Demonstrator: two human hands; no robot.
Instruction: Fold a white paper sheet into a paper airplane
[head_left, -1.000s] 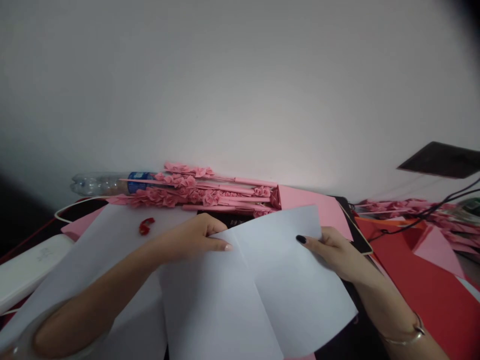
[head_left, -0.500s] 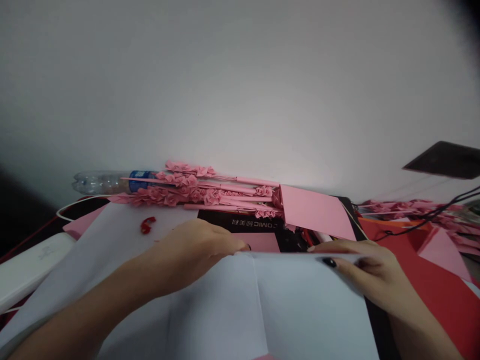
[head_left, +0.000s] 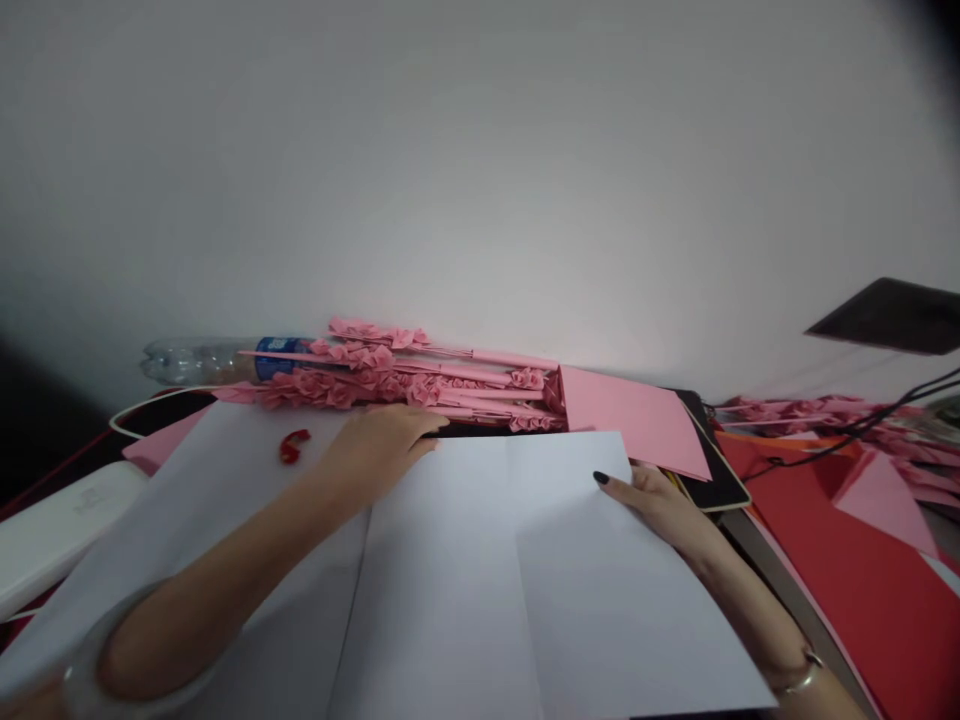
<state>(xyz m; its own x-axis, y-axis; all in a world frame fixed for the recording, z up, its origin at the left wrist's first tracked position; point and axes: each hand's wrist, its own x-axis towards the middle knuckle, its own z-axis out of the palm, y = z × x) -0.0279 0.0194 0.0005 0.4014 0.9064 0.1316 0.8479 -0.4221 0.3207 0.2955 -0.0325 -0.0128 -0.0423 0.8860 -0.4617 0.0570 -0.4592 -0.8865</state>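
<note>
A large white sheet of paper [head_left: 465,560] with a crease down its middle lies spread before me. My left hand [head_left: 382,450] is at its far left corner, with the thumb and fingers closed about the edge; the fingertips are partly hidden. At the far right corner, my right hand [head_left: 660,505] grips the sheet, its dark-nailed thumb on top and its other fingers underneath. Another white sheet [head_left: 225,470] extends beneath my left forearm. On that one rests a small curled red piece [head_left: 294,446].
Pink paper flowers on rolled stems [head_left: 420,375] lie along the wall beside a clear plastic bottle [head_left: 202,360]. A folded pink paper [head_left: 637,415] is behind my right hand. Red paper [head_left: 847,550] and black cables [head_left: 862,425] are at right, a white box-like object [head_left: 67,535] at left.
The white sheet has moved away toward the wall and now lies flatter, with more of it showing. Both hands have gone forward, and my left hand has shifted left to the corner.
</note>
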